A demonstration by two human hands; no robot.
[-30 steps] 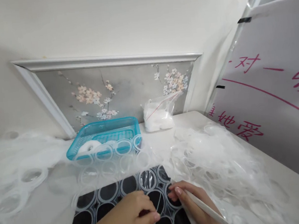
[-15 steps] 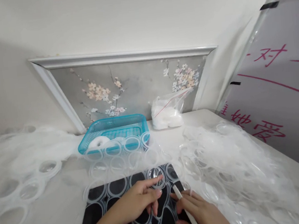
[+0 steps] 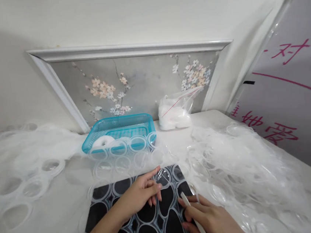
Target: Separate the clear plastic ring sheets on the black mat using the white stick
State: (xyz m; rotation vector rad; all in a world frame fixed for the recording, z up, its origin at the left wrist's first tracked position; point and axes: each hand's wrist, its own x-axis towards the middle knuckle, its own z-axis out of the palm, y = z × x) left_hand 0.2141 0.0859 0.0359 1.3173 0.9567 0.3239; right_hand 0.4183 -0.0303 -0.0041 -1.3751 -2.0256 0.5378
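White tool (image 3: 193,216): lower end cut off by the bottom edge.
Black mat (image 3: 147,225): near part out of frame.
Bag (image 3: 175,111): contents too blurred to tell.
Right hand (image 3: 211,222): wrist cut off.

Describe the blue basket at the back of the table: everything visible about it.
The blue basket is a shallow, rectangular tray of translucent turquoise plastic with a slatted floor and rounded corners. It sits flat at the back of the white table, just in front of the flowered wall panel. A white ring lies in its left part. A clear plastic sheet of rings overlaps its front rim. A clear bag of white pieces stands to its right. Neither hand touches it.
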